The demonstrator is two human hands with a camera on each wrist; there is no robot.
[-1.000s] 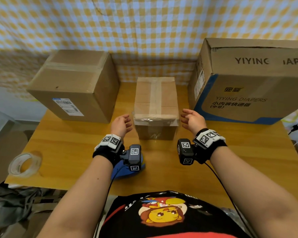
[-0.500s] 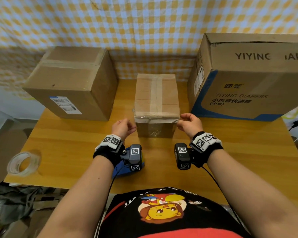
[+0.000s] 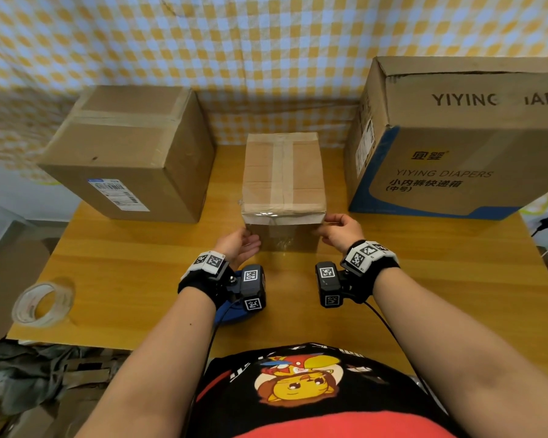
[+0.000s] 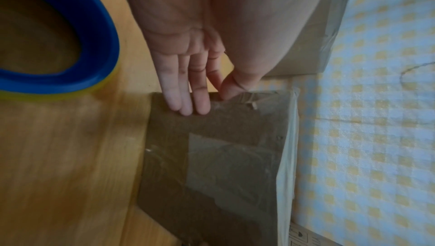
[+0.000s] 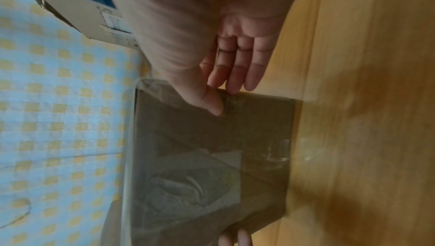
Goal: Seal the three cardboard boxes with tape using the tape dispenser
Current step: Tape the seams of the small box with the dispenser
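A small taped cardboard box stands mid-table between a medium brown box on the left and a large printed diaper box on the right. My left hand is at the small box's front left corner. In the left wrist view its straight fingers press the taped front face. My right hand is at the front right corner, with the thumb on the front face and straight fingers along the side. The blue tape dispenser lies under my left wrist, held by neither hand.
A loose roll of clear tape lies near the table's front left corner. The wooden table ends at a checked cloth wall behind the boxes. Bags and clutter lie on the floor at the left.
Both hands have moved forward and inward, from hovering beside the small box to touching its two front corners. The boxes and the dispenser have stayed put.
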